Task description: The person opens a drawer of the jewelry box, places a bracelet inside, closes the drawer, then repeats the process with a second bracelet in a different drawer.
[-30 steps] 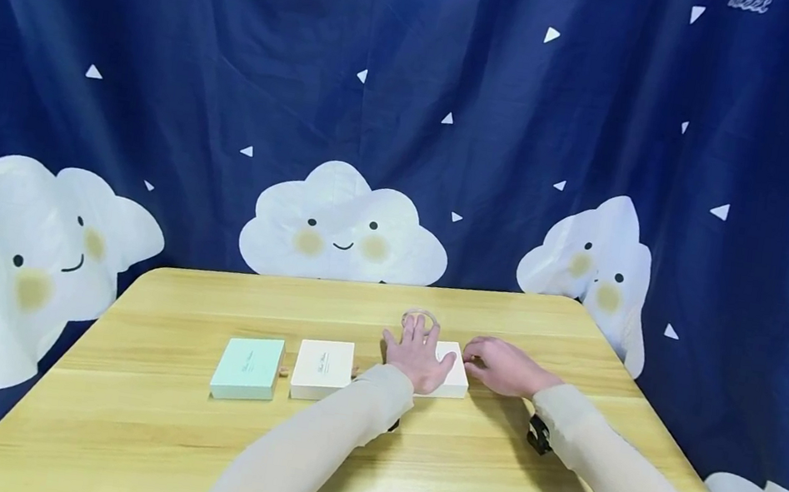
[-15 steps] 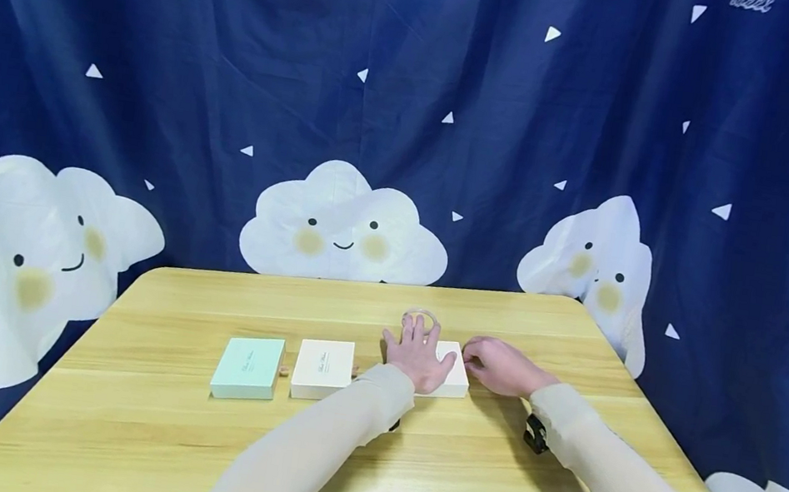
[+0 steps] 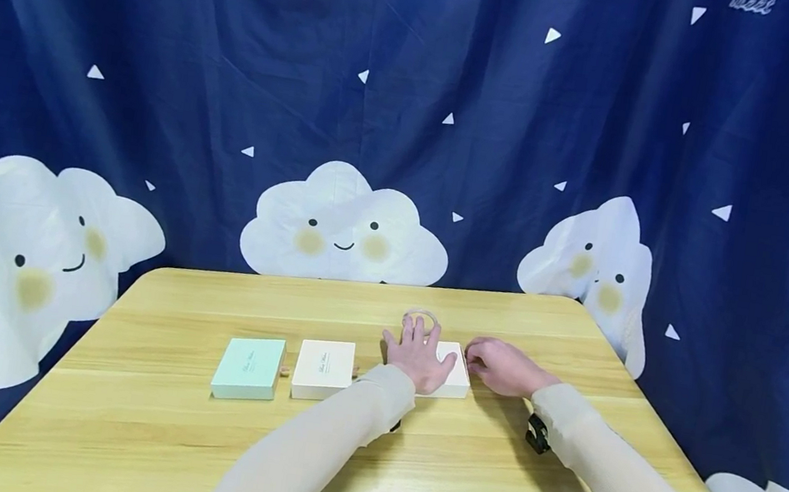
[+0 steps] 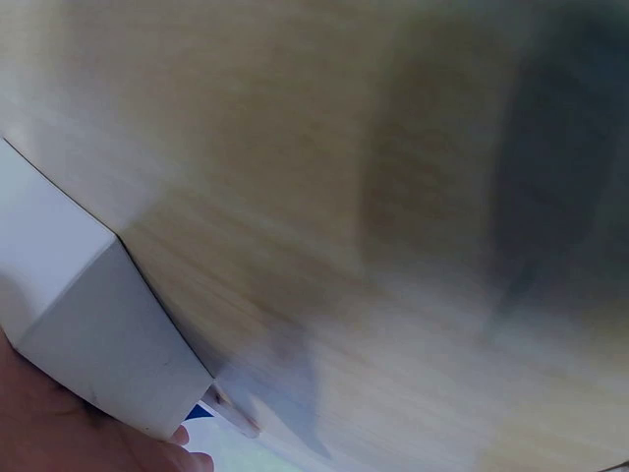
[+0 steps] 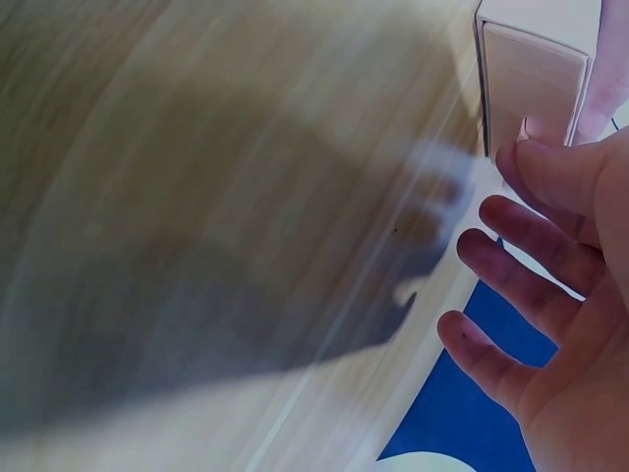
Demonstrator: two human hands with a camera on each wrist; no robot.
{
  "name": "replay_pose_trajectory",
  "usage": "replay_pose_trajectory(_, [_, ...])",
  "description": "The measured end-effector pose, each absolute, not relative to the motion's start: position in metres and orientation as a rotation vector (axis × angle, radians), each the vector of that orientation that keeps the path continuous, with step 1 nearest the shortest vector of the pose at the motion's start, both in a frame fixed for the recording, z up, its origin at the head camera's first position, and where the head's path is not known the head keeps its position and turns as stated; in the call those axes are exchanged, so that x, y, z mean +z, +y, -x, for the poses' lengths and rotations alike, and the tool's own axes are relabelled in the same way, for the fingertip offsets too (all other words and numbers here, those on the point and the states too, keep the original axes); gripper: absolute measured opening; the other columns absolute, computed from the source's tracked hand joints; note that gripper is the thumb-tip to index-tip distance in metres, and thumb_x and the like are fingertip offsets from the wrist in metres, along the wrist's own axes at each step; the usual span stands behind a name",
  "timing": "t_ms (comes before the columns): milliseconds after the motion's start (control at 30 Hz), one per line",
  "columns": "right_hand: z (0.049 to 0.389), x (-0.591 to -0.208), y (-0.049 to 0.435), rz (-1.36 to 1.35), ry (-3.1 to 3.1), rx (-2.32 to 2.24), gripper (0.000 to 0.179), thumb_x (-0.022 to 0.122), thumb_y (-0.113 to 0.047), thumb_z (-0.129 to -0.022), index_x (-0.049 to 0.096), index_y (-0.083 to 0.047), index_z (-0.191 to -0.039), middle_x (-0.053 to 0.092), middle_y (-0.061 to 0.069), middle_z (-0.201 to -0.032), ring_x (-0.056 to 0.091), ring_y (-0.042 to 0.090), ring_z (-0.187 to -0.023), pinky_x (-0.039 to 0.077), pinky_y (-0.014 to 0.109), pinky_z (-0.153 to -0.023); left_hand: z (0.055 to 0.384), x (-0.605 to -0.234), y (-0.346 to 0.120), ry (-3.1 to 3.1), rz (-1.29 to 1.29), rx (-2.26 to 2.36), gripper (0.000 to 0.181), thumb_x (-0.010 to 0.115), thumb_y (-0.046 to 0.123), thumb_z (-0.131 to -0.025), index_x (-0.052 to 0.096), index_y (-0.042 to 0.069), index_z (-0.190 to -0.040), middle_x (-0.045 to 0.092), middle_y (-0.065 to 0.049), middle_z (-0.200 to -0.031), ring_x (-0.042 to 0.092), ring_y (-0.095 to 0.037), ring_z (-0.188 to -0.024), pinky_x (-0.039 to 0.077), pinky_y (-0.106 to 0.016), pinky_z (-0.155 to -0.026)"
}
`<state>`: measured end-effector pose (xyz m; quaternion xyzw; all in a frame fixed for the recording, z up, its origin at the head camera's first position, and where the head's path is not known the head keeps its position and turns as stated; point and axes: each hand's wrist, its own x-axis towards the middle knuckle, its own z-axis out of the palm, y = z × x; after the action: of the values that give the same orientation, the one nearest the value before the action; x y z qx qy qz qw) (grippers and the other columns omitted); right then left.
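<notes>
A small white drawer box (image 3: pixel 450 380) lies on the table under my left hand (image 3: pixel 418 360), which rests on its top with straight, spread fingers. At the box's right end is my right hand (image 3: pixel 504 368). In the right wrist view, a pale pink drawer front (image 5: pixel 533 84) fills the end of the white sleeve. My right thumb and forefinger pinch a small pull tab (image 5: pixel 524 127) on that front, the other fingers loosely apart. The left wrist view shows a corner of the white box with part of my left hand along its edge.
A mint green box (image 3: pixel 248 368) and a cream box (image 3: pixel 322 370) lie to the left, each with a small tab on its right side. Beyond my left fingertips is a clear, ring-shaped object (image 3: pixel 421 312). A dark blue curtain (image 3: pixel 411 131) hangs behind the wooden table (image 3: pixel 134 428).
My right hand has shifted very slightly to the right at the box's end. The left hand stays on the box, and the other boxes have not moved.
</notes>
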<state>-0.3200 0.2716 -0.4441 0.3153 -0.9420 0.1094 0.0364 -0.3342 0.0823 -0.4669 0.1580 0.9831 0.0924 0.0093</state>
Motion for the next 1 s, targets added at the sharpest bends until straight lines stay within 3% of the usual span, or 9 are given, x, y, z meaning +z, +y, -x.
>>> replay_pose_trajectory(1000, [0.322,-0.445,0.283,-0.972,-2.902,0.340,0.016,0.064,-0.001,-0.093,0.069,-0.014,-0.084,0.070,0.007,-0.108,0.068,0.024,-0.100,0.055,0.043,-0.090,0.335,-0.468,0.082,3.051,-0.477,0.264,0.070,0.025,0.063,-0.102,0.026,0.026,-0.161,0.019,-0.012,-0.168,0.010,-0.035,-0.157,0.016,-0.072,-0.115])
